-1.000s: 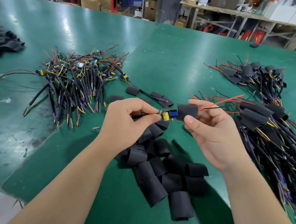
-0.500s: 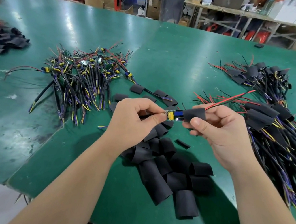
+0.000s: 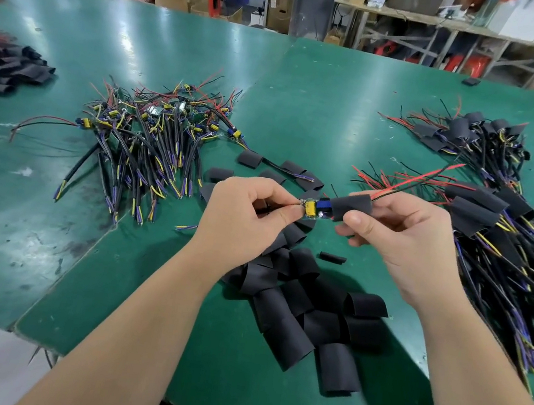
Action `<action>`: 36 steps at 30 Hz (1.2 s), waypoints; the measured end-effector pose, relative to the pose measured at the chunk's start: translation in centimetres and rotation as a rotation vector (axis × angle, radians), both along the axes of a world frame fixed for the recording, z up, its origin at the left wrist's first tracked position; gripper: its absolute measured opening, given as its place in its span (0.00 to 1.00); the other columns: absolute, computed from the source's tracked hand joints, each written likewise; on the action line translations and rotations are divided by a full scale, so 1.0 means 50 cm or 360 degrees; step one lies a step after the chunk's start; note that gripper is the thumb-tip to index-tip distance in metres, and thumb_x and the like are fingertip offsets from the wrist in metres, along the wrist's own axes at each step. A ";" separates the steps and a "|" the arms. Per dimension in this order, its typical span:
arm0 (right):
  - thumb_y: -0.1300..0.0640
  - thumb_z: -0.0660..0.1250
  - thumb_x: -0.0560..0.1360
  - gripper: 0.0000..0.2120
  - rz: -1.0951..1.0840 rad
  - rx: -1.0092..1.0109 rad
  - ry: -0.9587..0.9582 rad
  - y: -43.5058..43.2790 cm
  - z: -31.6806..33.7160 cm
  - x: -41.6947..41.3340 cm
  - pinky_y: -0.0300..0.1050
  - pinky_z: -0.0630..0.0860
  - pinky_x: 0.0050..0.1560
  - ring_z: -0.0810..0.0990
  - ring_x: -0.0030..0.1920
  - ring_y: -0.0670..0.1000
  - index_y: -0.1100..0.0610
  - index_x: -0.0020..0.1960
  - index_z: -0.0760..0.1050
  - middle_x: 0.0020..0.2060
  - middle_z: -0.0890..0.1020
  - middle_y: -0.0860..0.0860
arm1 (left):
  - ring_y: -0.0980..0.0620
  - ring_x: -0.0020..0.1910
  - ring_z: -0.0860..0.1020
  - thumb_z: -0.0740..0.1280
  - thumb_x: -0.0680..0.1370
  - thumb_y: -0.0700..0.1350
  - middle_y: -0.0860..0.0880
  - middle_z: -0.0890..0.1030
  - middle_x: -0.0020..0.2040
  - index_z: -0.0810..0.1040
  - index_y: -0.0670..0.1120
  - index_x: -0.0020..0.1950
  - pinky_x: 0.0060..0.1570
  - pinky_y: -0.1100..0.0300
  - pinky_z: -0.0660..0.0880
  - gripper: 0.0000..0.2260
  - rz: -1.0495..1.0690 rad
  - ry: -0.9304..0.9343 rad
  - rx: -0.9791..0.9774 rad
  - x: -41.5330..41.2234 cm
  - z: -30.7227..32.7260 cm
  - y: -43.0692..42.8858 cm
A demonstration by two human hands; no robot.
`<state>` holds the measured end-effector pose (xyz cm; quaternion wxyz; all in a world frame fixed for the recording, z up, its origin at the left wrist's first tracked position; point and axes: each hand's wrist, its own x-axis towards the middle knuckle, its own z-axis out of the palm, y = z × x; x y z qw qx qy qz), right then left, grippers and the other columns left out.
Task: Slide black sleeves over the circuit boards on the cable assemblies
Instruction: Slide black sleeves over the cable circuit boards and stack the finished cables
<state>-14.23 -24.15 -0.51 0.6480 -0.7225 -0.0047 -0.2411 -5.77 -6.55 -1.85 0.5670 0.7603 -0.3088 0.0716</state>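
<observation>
Pinching the circuit board at its left end, the left grip has thumb + forefinger closed on it beside the yellow cap. The right grip curls round the black sleeve, thumb on its front face. Both sit mid-frame, held above the worktop. The sleeve mouth covers only the board's right end, so yellow + blue parts are exposed. The red/black leads exit the sleeve's far end toward upper right.

Step, imo: draw sleeve leftward over the rest of the board. To do it well:
- keep board in line w/ sleeve axis
- keep the mouth round, not squashed, so the tall cap clears
- shift the left pinch back as the sleeve arrives, else fingertips block it
- no yanking on the leads

Around: loose sleeves heaped just below the hands, bare assemblies centre-left, sleeved assemblies at right edge.
</observation>
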 end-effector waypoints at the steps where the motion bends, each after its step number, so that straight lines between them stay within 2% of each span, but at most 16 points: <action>1: 0.52 0.74 0.61 0.11 -0.0034 -0.0008 0.0002 0.002 -0.001 0.001 0.39 0.78 0.31 0.85 0.33 0.51 0.56 0.40 0.79 0.31 0.84 0.50 | 0.61 0.30 0.75 0.74 0.72 0.41 0.57 0.82 0.34 0.80 0.60 0.37 0.32 0.69 0.72 0.12 -0.0003 -0.0005 -0.0002 0.000 0.001 0.001; 4: 0.52 0.73 0.62 0.11 -0.0096 0.0030 0.0015 0.003 -0.004 0.002 0.39 0.77 0.30 0.85 0.32 0.52 0.57 0.39 0.76 0.29 0.83 0.49 | 0.62 0.31 0.76 0.74 0.72 0.42 0.59 0.82 0.35 0.80 0.60 0.38 0.33 0.70 0.71 0.12 0.0006 -0.0032 -0.0007 0.000 0.003 0.003; 8: 0.52 0.69 0.68 0.09 -0.0027 0.0073 0.0041 -0.002 -0.002 0.000 0.39 0.78 0.31 0.85 0.34 0.53 0.58 0.41 0.79 0.32 0.85 0.52 | 0.63 0.31 0.76 0.74 0.72 0.41 0.60 0.81 0.33 0.79 0.60 0.37 0.33 0.72 0.70 0.13 0.0025 -0.0030 -0.0001 0.001 0.002 0.000; 12: 0.54 0.71 0.66 0.06 -0.0049 0.0037 0.0047 -0.005 -0.001 0.001 0.40 0.78 0.32 0.85 0.35 0.54 0.57 0.37 0.80 0.31 0.83 0.53 | 0.63 0.31 0.76 0.74 0.72 0.40 0.61 0.81 0.32 0.80 0.59 0.37 0.33 0.72 0.70 0.12 0.0022 -0.0011 0.0004 0.001 0.002 0.002; 15: 0.57 0.71 0.65 0.01 -0.0002 0.0035 0.0024 -0.003 -0.001 0.002 0.37 0.78 0.34 0.85 0.35 0.50 0.54 0.35 0.81 0.40 0.86 0.47 | 0.64 0.30 0.76 0.74 0.72 0.40 0.61 0.81 0.31 0.80 0.59 0.37 0.33 0.72 0.70 0.12 0.0004 0.0016 -0.0018 0.000 0.003 0.003; 17: 0.58 0.71 0.64 0.05 0.0003 0.0066 0.0012 -0.002 -0.004 0.003 0.36 0.77 0.34 0.85 0.35 0.48 0.59 0.37 0.78 0.44 0.86 0.44 | 0.63 0.31 0.76 0.74 0.72 0.40 0.59 0.81 0.32 0.80 0.58 0.37 0.33 0.71 0.71 0.12 -0.0003 0.0028 -0.0024 -0.001 0.003 0.002; 19: 0.58 0.72 0.64 0.07 -0.0005 0.0094 0.0009 0.000 -0.004 0.003 0.36 0.77 0.33 0.85 0.35 0.48 0.61 0.38 0.78 0.43 0.86 0.44 | 0.61 0.31 0.77 0.74 0.72 0.40 0.57 0.82 0.33 0.81 0.57 0.37 0.34 0.68 0.73 0.11 0.0003 0.0029 -0.0025 -0.001 0.003 0.002; 21: 0.60 0.73 0.63 0.06 0.0005 0.0107 -0.0036 0.004 -0.004 0.003 0.36 0.77 0.34 0.84 0.33 0.47 0.56 0.40 0.81 0.39 0.86 0.45 | 0.61 0.31 0.77 0.74 0.72 0.40 0.57 0.82 0.32 0.81 0.55 0.37 0.33 0.68 0.73 0.10 0.0003 0.0045 -0.0033 0.001 0.004 0.003; 23: 0.61 0.73 0.62 0.12 0.0038 0.0110 -0.0079 0.008 -0.002 0.004 0.35 0.77 0.37 0.81 0.33 0.44 0.54 0.46 0.82 0.36 0.85 0.44 | 0.63 0.29 0.75 0.74 0.72 0.39 0.58 0.81 0.30 0.81 0.55 0.36 0.31 0.70 0.70 0.11 -0.0010 0.0074 -0.0044 0.002 0.004 0.005; 26: 0.61 0.75 0.60 0.19 0.0119 0.0219 -0.0088 0.009 -0.002 0.006 0.36 0.77 0.45 0.80 0.38 0.45 0.52 0.50 0.82 0.38 0.85 0.48 | 0.62 0.28 0.74 0.74 0.72 0.40 0.56 0.81 0.30 0.81 0.57 0.36 0.30 0.69 0.70 0.12 -0.0038 0.0092 -0.0044 -0.001 0.004 0.003; 28: 0.57 0.76 0.58 0.19 0.0197 0.0298 -0.0066 0.003 -0.001 0.006 0.38 0.78 0.45 0.80 0.40 0.46 0.51 0.49 0.85 0.40 0.84 0.50 | 0.61 0.28 0.74 0.74 0.72 0.40 0.55 0.81 0.30 0.81 0.57 0.35 0.30 0.68 0.70 0.11 -0.0052 0.0087 -0.0042 -0.003 0.004 0.003; 31: 0.57 0.76 0.58 0.21 0.0434 0.0360 0.0029 -0.004 0.001 0.000 0.37 0.78 0.44 0.81 0.40 0.45 0.48 0.51 0.84 0.42 0.85 0.49 | 0.64 0.26 0.72 0.74 0.72 0.39 0.60 0.79 0.27 0.81 0.55 0.36 0.29 0.72 0.67 0.11 -0.0078 0.0115 -0.0046 -0.001 0.006 0.007; 36: 0.59 0.74 0.60 0.16 0.0373 0.0240 0.0144 -0.006 0.003 -0.004 0.37 0.79 0.38 0.82 0.39 0.44 0.48 0.46 0.85 0.41 0.85 0.46 | 0.61 0.28 0.73 0.75 0.71 0.39 0.57 0.80 0.30 0.82 0.53 0.36 0.31 0.68 0.69 0.09 -0.0106 0.0106 0.0013 -0.006 0.005 0.004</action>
